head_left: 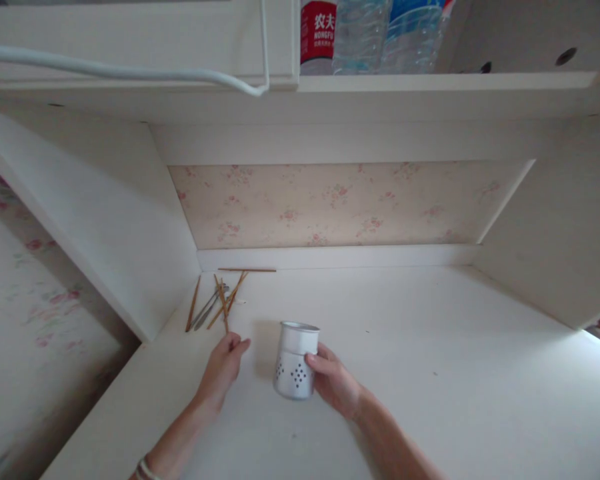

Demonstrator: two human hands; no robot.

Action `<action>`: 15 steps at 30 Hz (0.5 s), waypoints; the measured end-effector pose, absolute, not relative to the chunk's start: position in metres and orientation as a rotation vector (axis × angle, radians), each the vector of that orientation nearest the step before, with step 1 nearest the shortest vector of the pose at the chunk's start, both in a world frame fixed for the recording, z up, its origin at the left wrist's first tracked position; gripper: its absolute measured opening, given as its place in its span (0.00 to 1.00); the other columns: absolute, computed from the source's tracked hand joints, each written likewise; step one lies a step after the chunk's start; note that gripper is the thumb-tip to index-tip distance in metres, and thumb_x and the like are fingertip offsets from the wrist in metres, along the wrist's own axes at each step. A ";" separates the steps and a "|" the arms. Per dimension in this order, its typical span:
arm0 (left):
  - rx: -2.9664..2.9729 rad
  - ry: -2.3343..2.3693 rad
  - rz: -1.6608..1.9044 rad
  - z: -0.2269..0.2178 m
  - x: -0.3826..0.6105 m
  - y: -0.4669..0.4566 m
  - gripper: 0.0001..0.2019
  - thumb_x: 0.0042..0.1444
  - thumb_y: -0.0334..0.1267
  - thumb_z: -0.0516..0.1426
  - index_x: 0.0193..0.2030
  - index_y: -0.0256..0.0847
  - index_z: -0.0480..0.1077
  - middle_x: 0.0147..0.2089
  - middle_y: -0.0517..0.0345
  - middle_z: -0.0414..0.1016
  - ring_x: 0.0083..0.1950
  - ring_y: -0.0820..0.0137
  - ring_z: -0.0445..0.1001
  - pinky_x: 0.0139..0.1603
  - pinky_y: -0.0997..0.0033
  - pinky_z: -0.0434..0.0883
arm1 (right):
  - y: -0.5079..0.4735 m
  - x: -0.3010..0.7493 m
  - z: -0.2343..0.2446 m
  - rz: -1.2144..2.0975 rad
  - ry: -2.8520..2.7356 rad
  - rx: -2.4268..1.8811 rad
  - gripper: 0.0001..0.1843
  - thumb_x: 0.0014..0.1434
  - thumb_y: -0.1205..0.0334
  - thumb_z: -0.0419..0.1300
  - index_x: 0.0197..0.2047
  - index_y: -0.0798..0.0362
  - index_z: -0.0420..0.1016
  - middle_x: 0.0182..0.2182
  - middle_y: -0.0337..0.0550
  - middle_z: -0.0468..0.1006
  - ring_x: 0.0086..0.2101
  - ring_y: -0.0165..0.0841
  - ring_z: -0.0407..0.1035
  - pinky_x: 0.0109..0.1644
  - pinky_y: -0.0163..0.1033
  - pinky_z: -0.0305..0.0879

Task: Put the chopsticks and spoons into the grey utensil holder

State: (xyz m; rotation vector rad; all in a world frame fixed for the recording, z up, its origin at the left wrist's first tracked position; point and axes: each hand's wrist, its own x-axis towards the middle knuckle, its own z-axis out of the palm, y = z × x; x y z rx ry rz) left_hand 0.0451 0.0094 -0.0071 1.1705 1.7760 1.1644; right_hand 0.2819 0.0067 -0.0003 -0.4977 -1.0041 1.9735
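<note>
My right hand [337,383] grips a silvery metal utensil holder [296,363] from its right side, thumb on the front. The holder is a cylinder with small punched holes and is slightly tilted; its inside is hidden. To the left, my left hand [225,363] is closed with its fingertips at the near end of a wooden chopstick [226,320]. That stick points away over a loose pile of several chopsticks [237,291] and metal cutlery [206,312]. One chopstick [193,303] lies apart at the left, another chopstick [247,270] along the back edge.
A white desktop [405,320] spreads under both hands, with a white side panel [95,220] at left and another panel [545,233] at right. Overhead, a shelf [430,83] carries plastic bottles [360,37]. A white cable [130,70] hangs at upper left.
</note>
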 end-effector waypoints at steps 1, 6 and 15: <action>1.181 1.711 1.130 -0.009 0.055 0.002 0.16 0.49 0.51 0.56 0.24 0.43 0.55 0.18 0.70 0.53 0.21 0.75 0.55 0.24 0.75 0.54 | 0.011 0.285 -0.002 1.861 -1.016 -0.568 0.27 0.53 0.53 0.66 0.53 0.56 0.70 0.47 0.52 0.77 0.47 0.42 0.71 0.53 0.46 0.63; 1.363 1.580 0.962 -0.007 0.071 -0.007 0.18 0.49 0.45 0.57 0.22 0.43 0.49 0.21 0.69 0.48 0.24 0.76 0.51 0.26 0.75 0.50 | 0.028 0.299 -0.017 1.356 -1.018 -0.892 0.29 0.50 0.57 0.69 0.54 0.52 0.68 0.49 0.49 0.77 0.49 0.41 0.70 0.56 0.47 0.61; 1.429 1.498 0.856 -0.006 0.065 -0.001 0.18 0.50 0.45 0.55 0.22 0.43 0.47 0.22 0.69 0.45 0.25 0.75 0.48 0.27 0.73 0.48 | 0.086 0.246 -0.002 1.020 -1.230 -1.122 0.34 0.45 0.54 0.69 0.55 0.52 0.65 0.49 0.50 0.77 0.46 0.41 0.73 0.49 0.45 0.69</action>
